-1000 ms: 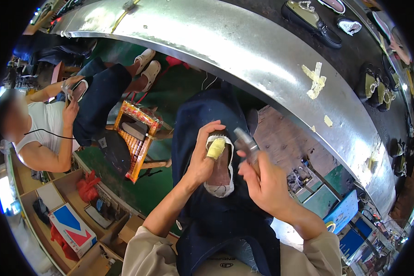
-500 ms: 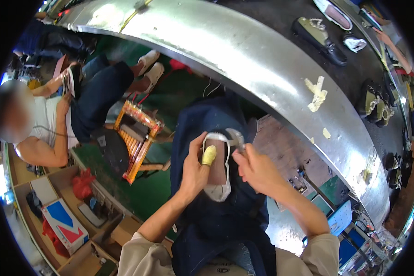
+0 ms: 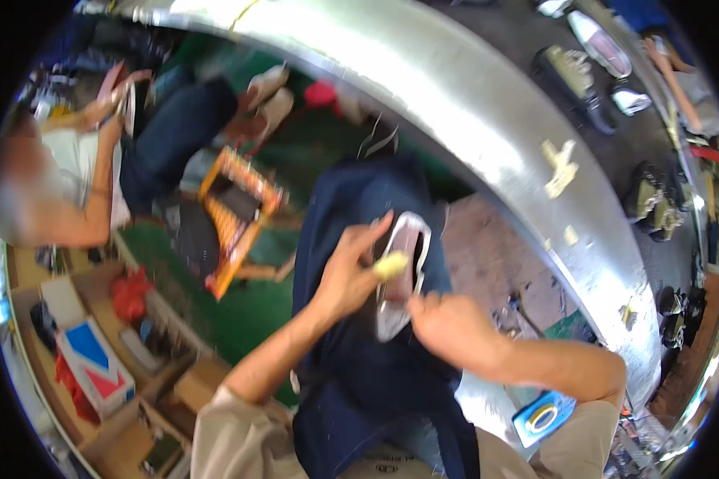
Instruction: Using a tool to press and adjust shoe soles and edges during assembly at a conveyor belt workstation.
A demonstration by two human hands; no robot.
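Note:
A white shoe (image 3: 413,254) with a pinkish-brown middle lies tilted over my lap, on the dark navy apron (image 3: 351,207). My left hand (image 3: 350,271) grips it from the left side. The thumb, wrapped in yellow tape (image 3: 391,265), presses across the brown middle, and the fingers go behind the edge. My right hand (image 3: 459,329) is closed at the shoe's lower right edge, fingertips touching or almost touching it. What sits inside that fist is hidden and blurred; no hammer shows there now.
A curved metal bench edge (image 3: 487,104) arcs across the front and right, with several shoes (image 3: 567,80) beyond it. At left, a co-worker (image 3: 80,176) sits near an orange-framed stool (image 3: 236,215). Wooden compartments (image 3: 168,383) hold a white, blue and red box (image 3: 96,363).
The shoe has shifted right and tilted. My right hand has dropped from the shoe's upper right to its lower right edge, and the hammer it held has gone out of sight.

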